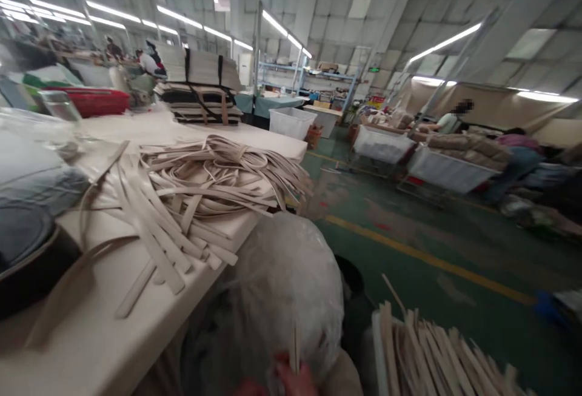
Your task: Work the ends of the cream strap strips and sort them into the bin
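Observation:
At the bottom edge of the head view, my right hand [295, 379] is closed around a narrow beige strap [295, 347] that points upward. My left hand [251, 387] is beside it, blurred and mostly cut off by the frame, so its fingers do not show. Just beyond both hands bulges a clear plastic bag [291, 268]. A tangled heap of beige straps [204, 184] lies on the pale table [104, 347] to the left. More straps [436, 353] stand packed in a white bin [378, 347] at lower right.
A black roll [27, 256] and plastic wrapping [36, 159] sit on the table's left side. Strapped fabric bundles [200, 90] stand at its far end. White carts [450, 168] and a person [450, 120] are across the green floor [391, 250].

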Demonstrator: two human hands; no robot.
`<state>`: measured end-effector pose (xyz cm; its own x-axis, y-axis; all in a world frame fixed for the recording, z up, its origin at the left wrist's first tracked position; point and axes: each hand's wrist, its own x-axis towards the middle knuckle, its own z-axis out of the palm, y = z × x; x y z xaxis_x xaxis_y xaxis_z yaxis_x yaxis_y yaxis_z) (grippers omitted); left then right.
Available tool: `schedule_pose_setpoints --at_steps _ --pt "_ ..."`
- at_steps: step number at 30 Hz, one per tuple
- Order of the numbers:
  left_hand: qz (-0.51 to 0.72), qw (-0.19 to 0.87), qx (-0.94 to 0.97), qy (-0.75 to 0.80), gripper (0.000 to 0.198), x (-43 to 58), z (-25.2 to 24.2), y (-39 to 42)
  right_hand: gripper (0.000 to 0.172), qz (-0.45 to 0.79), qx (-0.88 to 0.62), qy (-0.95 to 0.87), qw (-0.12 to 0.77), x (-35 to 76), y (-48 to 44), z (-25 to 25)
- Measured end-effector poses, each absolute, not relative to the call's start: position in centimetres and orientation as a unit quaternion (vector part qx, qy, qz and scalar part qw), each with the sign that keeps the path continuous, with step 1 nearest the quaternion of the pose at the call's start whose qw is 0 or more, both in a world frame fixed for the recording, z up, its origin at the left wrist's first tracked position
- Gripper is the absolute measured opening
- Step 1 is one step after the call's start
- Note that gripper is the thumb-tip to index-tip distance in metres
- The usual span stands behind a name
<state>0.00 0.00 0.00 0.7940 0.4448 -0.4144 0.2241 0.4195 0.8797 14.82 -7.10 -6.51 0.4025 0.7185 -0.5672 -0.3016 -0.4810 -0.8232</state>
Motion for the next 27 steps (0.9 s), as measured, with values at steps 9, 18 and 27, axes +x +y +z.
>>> schedule_pose_setpoints --at_steps 9,18,27 --pt "0.207 0.783 0.357 0.466 0.070 -0.5 -1.9 1.5 0.088 0.592 -0.624 -0.212 0.464 13.3 -10.0 -1.8" --pt "0.233 0.812 0.242 0.477 0.069 -0.4 0.2 1.7 0.093 0.635 -0.613 -0.316 0.347 11.0 -12.4 0.9" --pt "0.220 0.813 0.260 0.473 0.072 -0.1 1.1 1.3 0.098 0.605 -0.662 -0.312 0.313 11.1 -11.1 1.4"
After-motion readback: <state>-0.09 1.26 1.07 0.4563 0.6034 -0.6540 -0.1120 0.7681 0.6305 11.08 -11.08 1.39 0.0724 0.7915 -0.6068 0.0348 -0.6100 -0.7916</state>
